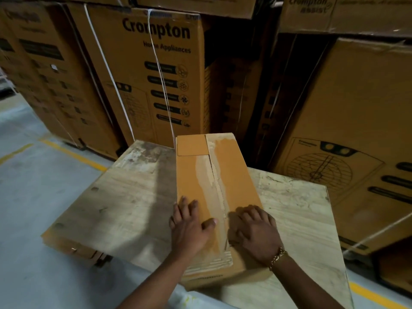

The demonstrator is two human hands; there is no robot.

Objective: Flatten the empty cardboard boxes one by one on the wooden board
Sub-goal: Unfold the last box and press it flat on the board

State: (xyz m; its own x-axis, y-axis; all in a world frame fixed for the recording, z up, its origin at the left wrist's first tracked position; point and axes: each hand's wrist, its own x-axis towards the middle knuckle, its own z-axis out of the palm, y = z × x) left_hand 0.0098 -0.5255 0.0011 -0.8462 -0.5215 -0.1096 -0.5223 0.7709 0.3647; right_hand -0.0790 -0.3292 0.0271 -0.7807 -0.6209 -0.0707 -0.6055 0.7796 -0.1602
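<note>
Cardboard box (200, 175) lay lengthwise on the wooden board (133, 197), lower centre of frame. Our left hand (189, 228) pressed flat on its left flap, fingers spread; our right hand (256, 233) curled at the torn seam, grip unclear. Best, we judged: pin left, peel right flap open.

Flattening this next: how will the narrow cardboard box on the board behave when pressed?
The cardboard box is probably light, being empty. Its tape-stripped centre seam looks unsealed, so the flaps likely give under pressure. Lying flat, it should not roll.
</note>
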